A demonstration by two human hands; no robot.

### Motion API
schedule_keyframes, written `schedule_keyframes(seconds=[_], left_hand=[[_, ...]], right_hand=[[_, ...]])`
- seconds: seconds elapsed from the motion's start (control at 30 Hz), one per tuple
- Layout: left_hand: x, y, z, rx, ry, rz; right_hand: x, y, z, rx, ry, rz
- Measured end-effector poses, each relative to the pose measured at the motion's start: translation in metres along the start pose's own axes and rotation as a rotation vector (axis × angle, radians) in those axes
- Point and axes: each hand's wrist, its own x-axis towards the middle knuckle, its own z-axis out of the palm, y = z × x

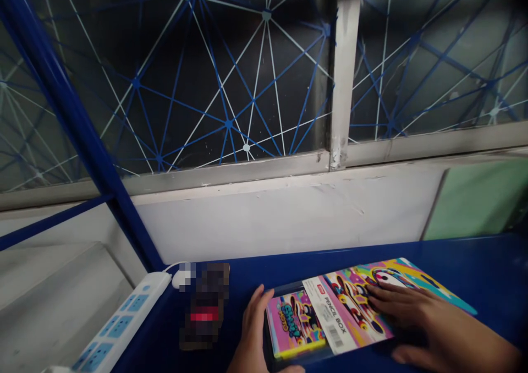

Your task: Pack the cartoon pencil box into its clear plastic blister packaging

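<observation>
A pencil box pack [301,318] lies on the blue tabletop, a colourful case in clear plastic at its left end. Its printed card sleeve [336,312] reads "PENCIL BOX" and carries a barcode. Bright cartoon artwork [429,285] runs on to the right. My left hand [251,329] is curled round the left end of the pack, fingers along the far left edge and thumb near the front. Flat across the artwork lies my right hand [424,318], its fingers stretched out and touching the surface; nothing is gripped in it.
Left of the pack is a dark pixelated item [204,329] with a red patch. A white power strip [127,323] and a white plug [181,276] are at the left. Blue frame bars [124,219], a white wall [280,219] and patterned windows [231,87] stand behind the table [264,268].
</observation>
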Motion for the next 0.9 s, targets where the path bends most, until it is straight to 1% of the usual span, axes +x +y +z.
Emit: schedule_keyframes(seconds=[0.07, 0.1, 0.17, 0.23, 0.3, 0.37, 0.4, 0.47, 0.53, 0.63, 0.7, 0.8, 0.87, 0.9], left_hand=[[-0.003, 0.001, 0.002, 0.081, 0.044, 0.064], [-0.004, 0.002, 0.003, 0.142, 0.064, 0.114], [-0.005, 0.001, 0.005, 0.293, 0.081, 0.232], [-0.004, -0.001, 0.006, 0.446, 0.043, 0.349], [-0.001, -0.005, 0.006, 0.558, -0.034, 0.483], [0.002, -0.009, 0.004, 0.615, -0.089, 0.589], [0.003, -0.01, 0.003, 0.63, -0.098, 0.614], [0.004, -0.013, -0.002, 0.656, -0.113, 0.608], [0.003, -0.016, -0.007, 0.698, -0.146, 0.575], [0.002, -0.019, -0.017, 0.775, -0.186, 0.541], [0.002, -0.015, -0.023, 0.823, -0.186, 0.513], [0.003, -0.003, -0.03, 0.89, -0.155, 0.428], [0.003, 0.005, -0.033, 0.929, -0.101, 0.357], [0.003, 0.007, -0.034, 0.945, -0.07, 0.338]], right_hand=[[0.0, -0.002, -0.002, -0.041, -0.044, 0.0], [0.001, -0.009, -0.001, -0.061, -0.059, -0.012], [0.005, -0.029, 0.006, -0.061, -0.037, -0.084], [0.009, -0.053, 0.016, -0.043, -0.038, -0.187], [0.012, -0.071, 0.028, -0.055, -0.039, -0.248], [0.015, -0.081, 0.04, -0.111, -0.016, -0.261], [0.017, -0.083, 0.046, -0.143, 0.001, -0.264], [0.021, -0.082, 0.054, -0.193, 0.029, -0.277], [0.024, -0.078, 0.056, -0.211, 0.025, -0.296], [0.023, -0.069, 0.044, -0.181, -0.029, -0.297], [0.018, -0.06, 0.031, -0.157, -0.032, -0.246], [0.011, -0.045, 0.016, -0.175, -0.011, -0.109], [0.009, -0.039, 0.015, -0.202, 0.007, -0.047], [0.009, -0.038, 0.018, -0.207, 0.016, -0.05]])
